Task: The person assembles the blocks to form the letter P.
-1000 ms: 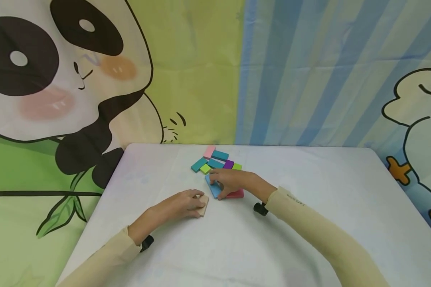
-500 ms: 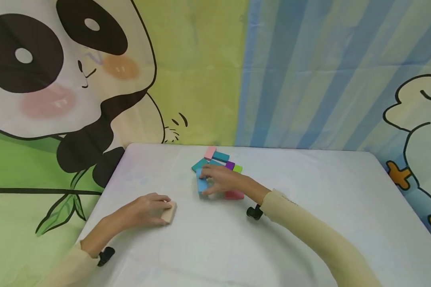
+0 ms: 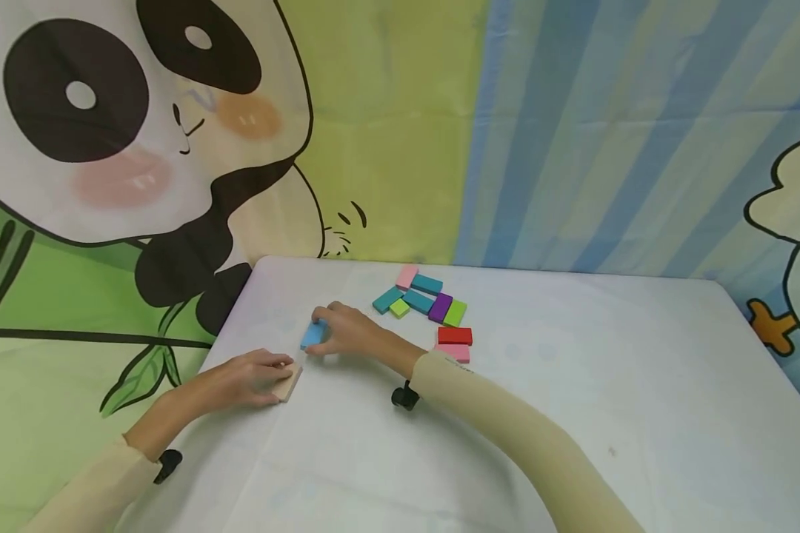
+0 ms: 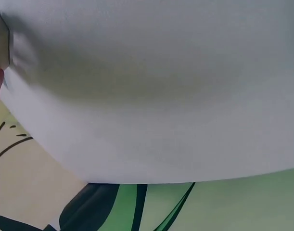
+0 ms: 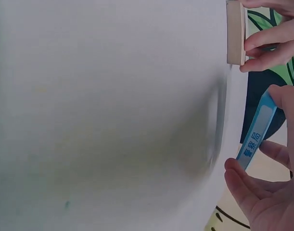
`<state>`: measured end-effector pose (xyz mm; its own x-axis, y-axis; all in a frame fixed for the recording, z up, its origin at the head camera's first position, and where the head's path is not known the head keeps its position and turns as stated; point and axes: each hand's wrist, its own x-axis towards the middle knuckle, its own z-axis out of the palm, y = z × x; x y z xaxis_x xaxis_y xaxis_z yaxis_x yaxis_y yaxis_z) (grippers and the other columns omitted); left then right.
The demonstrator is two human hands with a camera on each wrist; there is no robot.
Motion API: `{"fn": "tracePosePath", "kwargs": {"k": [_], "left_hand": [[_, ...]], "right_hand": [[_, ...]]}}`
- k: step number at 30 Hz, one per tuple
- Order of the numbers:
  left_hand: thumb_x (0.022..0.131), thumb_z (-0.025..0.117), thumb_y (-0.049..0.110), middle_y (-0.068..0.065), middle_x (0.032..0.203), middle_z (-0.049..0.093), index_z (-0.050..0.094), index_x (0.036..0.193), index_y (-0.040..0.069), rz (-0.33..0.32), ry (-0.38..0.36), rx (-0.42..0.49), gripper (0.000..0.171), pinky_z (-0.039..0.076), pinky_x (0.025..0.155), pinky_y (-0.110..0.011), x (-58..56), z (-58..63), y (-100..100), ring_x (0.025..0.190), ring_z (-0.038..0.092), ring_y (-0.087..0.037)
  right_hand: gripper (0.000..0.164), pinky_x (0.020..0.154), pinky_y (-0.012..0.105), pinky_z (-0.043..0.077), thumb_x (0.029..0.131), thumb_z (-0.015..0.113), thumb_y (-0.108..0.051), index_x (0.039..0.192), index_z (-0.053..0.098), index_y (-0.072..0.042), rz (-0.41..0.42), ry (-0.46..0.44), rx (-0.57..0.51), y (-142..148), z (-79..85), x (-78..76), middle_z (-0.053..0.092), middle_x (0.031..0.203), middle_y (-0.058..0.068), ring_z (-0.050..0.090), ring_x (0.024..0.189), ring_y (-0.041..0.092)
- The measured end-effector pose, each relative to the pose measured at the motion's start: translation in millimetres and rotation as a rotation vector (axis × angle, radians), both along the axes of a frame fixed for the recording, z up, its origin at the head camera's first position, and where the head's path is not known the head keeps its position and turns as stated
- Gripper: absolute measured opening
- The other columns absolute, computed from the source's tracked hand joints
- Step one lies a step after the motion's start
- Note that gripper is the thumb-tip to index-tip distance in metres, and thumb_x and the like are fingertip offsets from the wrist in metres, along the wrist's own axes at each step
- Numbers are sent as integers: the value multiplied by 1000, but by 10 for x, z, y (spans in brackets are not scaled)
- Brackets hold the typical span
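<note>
My left hand point(image 3: 243, 381) grips a beige wooden block point(image 3: 290, 383) at the left part of the white table. Just beyond it, my right hand point(image 3: 350, 332) pinches a light blue block point(image 3: 314, 334) between thumb and fingers. In the right wrist view the blue block point(image 5: 256, 132) shows printed characters on a pale label, its ends between thumb and fingertips. The beige block point(image 5: 236, 33) stands near it there, with left-hand fingers along one side. Only an edge of the beige block point(image 4: 1, 43) enters the left wrist view.
Toward the table's far side lies a loose cluster of teal, green, pink and purple blocks point(image 3: 440, 307). A red block point(image 3: 455, 336) and a pink block point(image 3: 455, 354) lie side by side nearer me. A printed panda curtain point(image 3: 387, 133) hangs behind the white table point(image 3: 573, 385).
Both hands have moved left across the table. The right hand has carried the blue block from the cluster to beside the left hand's beige block. The head view has turned slightly left.
</note>
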<state>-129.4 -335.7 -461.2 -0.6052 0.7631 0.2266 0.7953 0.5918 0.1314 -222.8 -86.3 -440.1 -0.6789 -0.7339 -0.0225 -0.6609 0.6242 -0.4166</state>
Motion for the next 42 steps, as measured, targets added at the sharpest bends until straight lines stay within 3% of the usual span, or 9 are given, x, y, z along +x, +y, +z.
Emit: {"fn": "tracePosePath", "kwargs": {"k": [5, 9, 15, 21, 27, 33, 37, 42], "left_hand": [[70, 86, 18, -10, 113, 65, 76, 103, 11, -76, 94, 78, 36, 51, 84, -14, 6, -52, -7, 97, 63, -21], [68, 86, 13, -9, 116, 64, 75, 103, 14, -54, 58, 115, 37, 42, 91, -5, 44, -39, -7, 99, 64, -21], [67, 86, 9, -11, 117, 62, 75, 104, 10, -44, -10, 144, 39, 41, 90, -2, 78, -23, 8, 96, 64, -20], [69, 85, 8, -9, 115, 62, 75, 106, 7, -22, -35, 157, 38, 44, 85, -2, 107, -52, 12, 95, 65, -18], [67, 86, 7, -10, 115, 62, 75, 106, 5, -2, -6, 166, 40, 43, 85, -1, 120, -97, 7, 94, 65, -18], [66, 86, 8, -9, 113, 61, 75, 104, 7, 4, 9, 135, 39, 43, 85, 0, 108, -89, 18, 94, 65, -18], [66, 86, 5, -10, 113, 61, 75, 105, 6, -4, 3, 143, 41, 49, 82, -7, 106, -73, 27, 94, 65, -20], [71, 84, 10, -11, 117, 62, 75, 108, 8, 36, -13, 119, 39, 57, 77, -27, 125, -27, 56, 100, 65, -23]], "right_hand": [[58, 70, 18, 50, 85, 66, -55, 126, 56, -16, 42, 83, 96, -148, -32, 0, 61, 113, 7, 57, 87, 10], [56, 64, 17, 46, 85, 66, -56, 122, 57, -15, 45, 111, 110, -219, -72, 9, 61, 105, 3, 54, 83, 8], [61, 60, 18, 45, 84, 63, -63, 123, 58, -17, 41, 155, 145, -295, -119, 45, 62, 102, 1, 55, 83, 8], [64, 67, 21, 51, 83, 62, -66, 126, 58, -18, 30, 209, 184, -313, -143, 93, 63, 109, 1, 59, 91, 10], [63, 79, 25, 54, 86, 56, -66, 128, 59, -19, 84, 271, 210, -300, -178, 102, 63, 116, 4, 60, 101, 14], [54, 84, 26, 53, 90, 57, -58, 126, 60, -19, 93, 231, 215, -305, -202, 102, 61, 122, 6, 59, 107, 15], [45, 77, 23, 53, 89, 61, -51, 119, 63, -17, 72, 201, 190, -331, -202, 127, 62, 116, 6, 59, 100, 13], [43, 72, 19, 49, 89, 63, -49, 116, 65, -16, 67, 207, 162, -310, -196, 146, 62, 108, 4, 56, 91, 10]]}}
